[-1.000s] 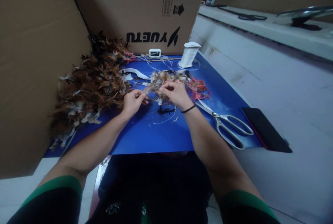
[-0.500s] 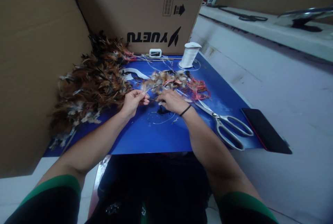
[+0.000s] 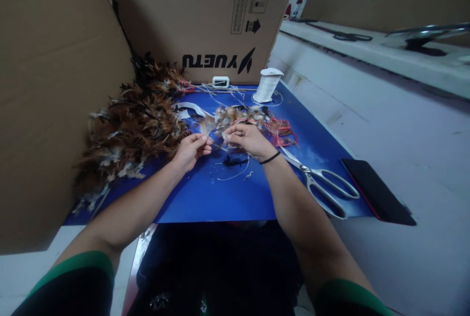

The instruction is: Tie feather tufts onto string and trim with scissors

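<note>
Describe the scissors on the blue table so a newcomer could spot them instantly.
Find the YUETU cardboard box and the blue table before it. On the table's right side, between the right hand and the dark phone, lie the scissors. Their two big silver-grey handle loops set them apart from the flat phone.

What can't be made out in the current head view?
All in the head view:
Right hand: its fingers hide whatever it may pinch.
Feather: its lower end, covered by the left hand.
YUETU box: cut off by the picture's top edge.
Its label: print too small, blurred.
</note>
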`<state>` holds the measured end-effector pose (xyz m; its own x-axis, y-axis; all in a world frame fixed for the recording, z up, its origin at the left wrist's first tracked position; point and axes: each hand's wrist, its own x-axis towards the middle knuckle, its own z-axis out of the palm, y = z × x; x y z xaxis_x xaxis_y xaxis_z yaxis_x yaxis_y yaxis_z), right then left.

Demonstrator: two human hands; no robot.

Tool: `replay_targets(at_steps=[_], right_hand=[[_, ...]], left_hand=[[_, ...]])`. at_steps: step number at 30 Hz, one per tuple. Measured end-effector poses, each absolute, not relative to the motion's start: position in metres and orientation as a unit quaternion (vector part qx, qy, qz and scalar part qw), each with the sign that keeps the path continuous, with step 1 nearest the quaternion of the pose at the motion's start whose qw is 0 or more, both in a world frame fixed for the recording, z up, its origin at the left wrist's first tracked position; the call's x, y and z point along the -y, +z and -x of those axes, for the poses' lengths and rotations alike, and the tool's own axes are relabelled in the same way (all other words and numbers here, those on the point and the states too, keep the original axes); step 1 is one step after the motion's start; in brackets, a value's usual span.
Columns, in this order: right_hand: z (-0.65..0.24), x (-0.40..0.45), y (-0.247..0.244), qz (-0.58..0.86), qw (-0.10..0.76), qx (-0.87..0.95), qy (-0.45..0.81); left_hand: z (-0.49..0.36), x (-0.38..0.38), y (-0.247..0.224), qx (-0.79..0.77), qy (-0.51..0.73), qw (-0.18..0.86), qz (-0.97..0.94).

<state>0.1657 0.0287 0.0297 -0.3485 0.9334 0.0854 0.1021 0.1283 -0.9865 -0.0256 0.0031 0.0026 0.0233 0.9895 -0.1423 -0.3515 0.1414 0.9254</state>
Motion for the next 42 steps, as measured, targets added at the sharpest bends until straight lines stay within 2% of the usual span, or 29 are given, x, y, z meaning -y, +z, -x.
replay_targets(at_steps=[16,31,42], right_hand=[[-0.1589,-0.0193,0.0351,0.395,0.305,0.656,0.566],[-0.1592,-0.0251,0.0290,0.397,0.387,0.662,0.505],[-0.1593,-0.0265,0.0286,0.403,0.389,0.668,0.490]], left_hand=[[0.0195,0.0044,0.0024,-0.413,0.491,0.665,-0.383],[0.0198,0.0019,-0.0023,-0.411,0.475,0.670,-0.396],[0.0208,0.0013,-0.0021,-0.423,0.476,0.660,-0.398]])
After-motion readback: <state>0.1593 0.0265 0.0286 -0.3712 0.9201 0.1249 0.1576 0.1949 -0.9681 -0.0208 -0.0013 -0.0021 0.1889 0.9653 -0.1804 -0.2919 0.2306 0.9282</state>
